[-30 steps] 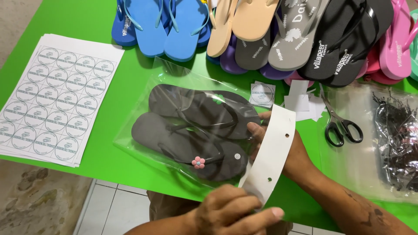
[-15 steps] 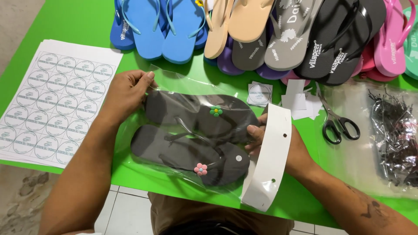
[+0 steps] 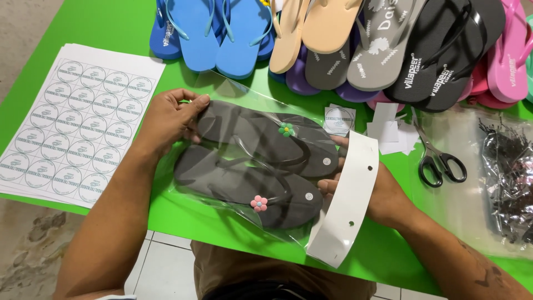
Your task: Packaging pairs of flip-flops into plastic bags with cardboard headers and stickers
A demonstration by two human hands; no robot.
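A pair of dark grey flip-flops [image 3: 244, 161] lies in a clear plastic bag [image 3: 233, 91] on the green table [image 3: 100, 28]. One flip-flop carries a green flower charm [image 3: 286, 130], the other a pink flower charm [image 3: 259, 203]. My left hand [image 3: 166, 119] grips the bag's left end at the heels of the flip-flops. My right hand [image 3: 372, 189] holds the bag's right end together with a white cardboard strip [image 3: 347, 200] with small holes, which curves across my fingers.
A sheet of round stickers [image 3: 72, 122] lies at the left. Blue, beige, grey, black and pink flip-flops [image 3: 355, 39] are piled along the far edge. Black scissors [image 3: 436, 158], small paper tags [image 3: 388, 130] and a clear bag of dark fasteners [image 3: 508, 172] sit at the right.
My left hand has come up from below the table edge and taken hold of the bag's left end. The green flower charm has come into sight. My right hand stays put.
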